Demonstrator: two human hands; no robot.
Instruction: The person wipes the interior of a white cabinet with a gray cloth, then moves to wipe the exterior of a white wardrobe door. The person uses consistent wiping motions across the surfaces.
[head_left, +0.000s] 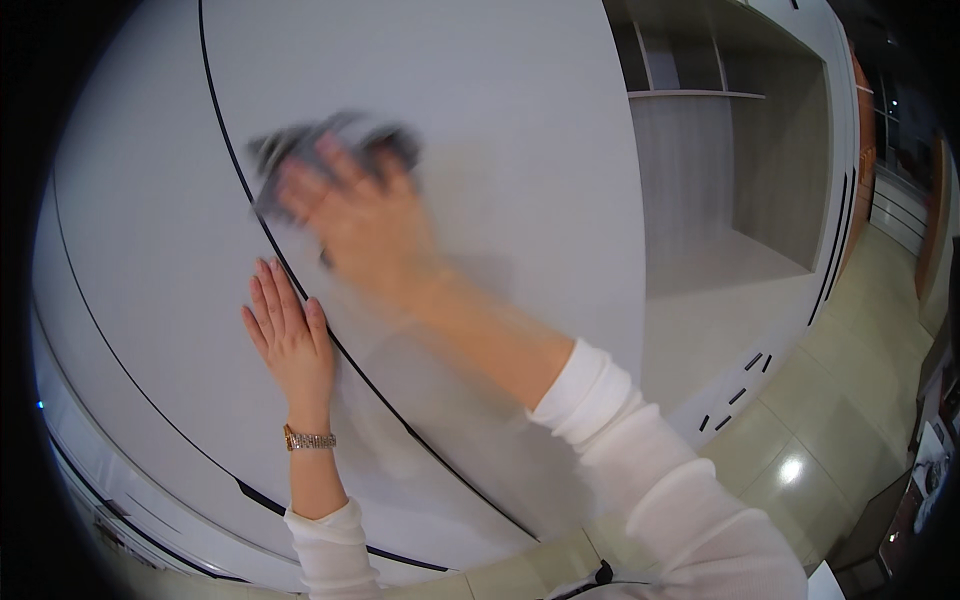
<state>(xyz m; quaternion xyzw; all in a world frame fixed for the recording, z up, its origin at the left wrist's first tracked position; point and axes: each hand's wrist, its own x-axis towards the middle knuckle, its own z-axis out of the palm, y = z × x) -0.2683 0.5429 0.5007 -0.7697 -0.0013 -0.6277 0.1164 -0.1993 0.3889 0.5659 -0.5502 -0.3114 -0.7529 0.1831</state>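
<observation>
Blurred by motion, my right hand (367, 217) presses a dark grey cloth (337, 150) against the pale panel door of a cabinet (510, 172). The cloth lies bunched under and above the fingers, near a long black strip (225, 135) that runs between two door panels. Lower and to the left, my left hand (289, 330) rests flat on the neighbouring panel, its thumb by the black strip and its fingers pointing up. It holds nothing. A metal-band wristwatch (310, 439) is on the left wrist.
At the right is an open cabinet compartment (772, 172) with a shelf (697, 94) and dividers. Short black slots (737, 396) mark the panel beneath it. Pale glossy floor tiles (840, 375) lie beyond, with dark objects at the lower right edge.
</observation>
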